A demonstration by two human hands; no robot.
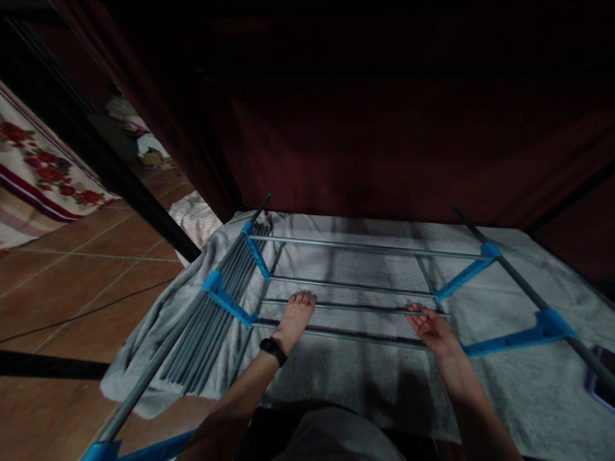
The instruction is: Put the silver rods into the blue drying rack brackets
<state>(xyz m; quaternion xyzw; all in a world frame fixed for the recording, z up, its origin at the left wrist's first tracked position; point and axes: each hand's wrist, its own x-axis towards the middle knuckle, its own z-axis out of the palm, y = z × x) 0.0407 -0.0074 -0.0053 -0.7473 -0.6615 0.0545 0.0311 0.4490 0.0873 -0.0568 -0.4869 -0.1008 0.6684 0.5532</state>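
A grey metal rack frame with blue plastic joints point(465, 274) lies flat on a grey towel point(336, 371). My left hand point(295, 317) rests palm down on the near rails, fingers curled over a thin grey rail point(346, 307). A black watch sits on that wrist. My right hand point(432, 328) lies palm up under the same rail further right, fingertips hooked around it. Several loose grey rods point(216, 320) lie bundled along the frame's left side.
A dark red curtain point(384, 128) hangs right behind the frame. Brown floor tiles point(72, 275) spread to the left, with a dark bar crossing them and a flowered cloth point(38, 166) beyond. A purple object point(598, 384) lies at the towel's right edge.
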